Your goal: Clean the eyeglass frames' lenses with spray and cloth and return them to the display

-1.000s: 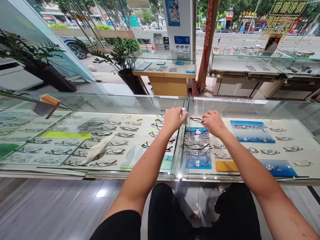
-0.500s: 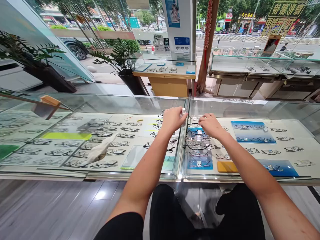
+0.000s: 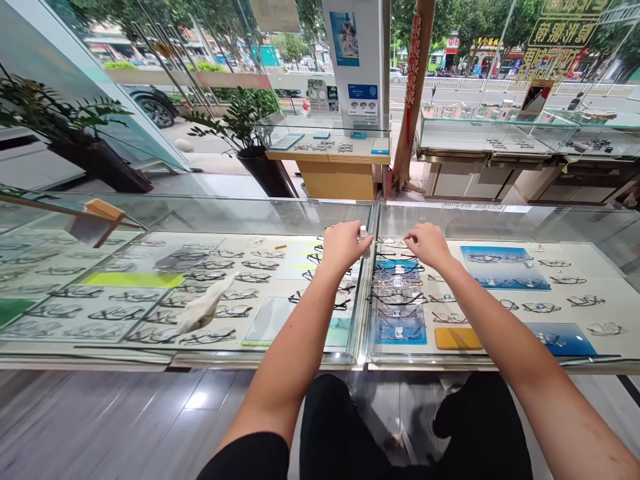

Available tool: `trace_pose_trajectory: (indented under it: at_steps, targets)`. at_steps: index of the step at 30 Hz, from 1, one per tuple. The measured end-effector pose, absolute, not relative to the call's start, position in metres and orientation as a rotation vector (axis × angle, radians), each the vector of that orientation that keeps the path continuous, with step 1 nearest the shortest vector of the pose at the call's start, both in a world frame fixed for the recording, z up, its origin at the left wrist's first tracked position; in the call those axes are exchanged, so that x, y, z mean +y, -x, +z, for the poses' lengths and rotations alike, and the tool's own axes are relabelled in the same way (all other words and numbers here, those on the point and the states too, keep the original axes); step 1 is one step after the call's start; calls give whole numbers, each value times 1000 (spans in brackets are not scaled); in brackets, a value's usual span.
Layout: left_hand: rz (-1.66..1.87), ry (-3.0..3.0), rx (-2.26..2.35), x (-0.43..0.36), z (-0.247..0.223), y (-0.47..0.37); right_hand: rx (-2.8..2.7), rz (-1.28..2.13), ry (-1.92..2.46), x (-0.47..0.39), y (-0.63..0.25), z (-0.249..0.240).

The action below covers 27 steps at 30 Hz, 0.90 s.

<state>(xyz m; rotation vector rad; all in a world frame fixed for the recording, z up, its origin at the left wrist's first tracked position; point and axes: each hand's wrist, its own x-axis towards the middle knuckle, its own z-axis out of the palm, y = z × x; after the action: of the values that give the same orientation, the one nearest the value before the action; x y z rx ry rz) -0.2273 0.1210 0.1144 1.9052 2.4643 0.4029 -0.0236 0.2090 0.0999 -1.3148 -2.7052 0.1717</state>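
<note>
Two bare hands reaching out over a glass display counter (image 3: 150, 217) full of spectacle frames. Left hand (image 3: 344, 244) curled round a small clear bottle with a white cap (image 3: 363, 237), held upright at the seam between two glass cases. Right hand (image 3: 426, 244) just beside it, fingers bent down and pinched narrowly near a dark spectacle frame (image 3: 395, 255) at the far end of a row laid on a blue display mat (image 3: 400, 331); hard to tell whether actually gripping the frame or only touching it. More frames in neat rows to left and right, plus a crumpled white cloth (image 3: 200, 310) lying well to the left and an orange pad (image 3: 457, 338) near the front edge. Black-clad knees below the counter.

Step in hand, by the look of it: handling one frame of the row, bottle ready in the other hand. Next move likely calls for a firm pinch on the frame's bridge or rim and a clean lift clear of its neighbours.
</note>
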Motion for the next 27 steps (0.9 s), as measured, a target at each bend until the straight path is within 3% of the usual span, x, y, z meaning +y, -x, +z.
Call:
trace_pose_trajectory:
  at_steps: [5, 11, 16, 18, 21, 24, 27]
  targets:
    - [563, -1906, 2467, 120, 110, 230, -2838, 141, 1493, 226, 58, 104]
    - [1116, -1885, 2523, 122, 111, 233, -2873, 54, 1566, 233, 84, 101]
    - [1640, -1755, 2453, 104, 134, 234, -2824, -27, 1557, 237, 60, 116]
    - [1681, -1761, 2338, 81, 143, 244, -2667, -23, 1528, 242, 34, 118]
    - [1324, -1731, 2434, 33, 147, 279, -2429, -22, 1453, 249, -16, 112]
    - [580, -1344, 2862, -12, 136, 332, -2223, 24, 1403, 250, -58, 100]
    - [20, -993, 2896, -40, 118, 377, -2104, 50, 1371, 247, -78, 89]
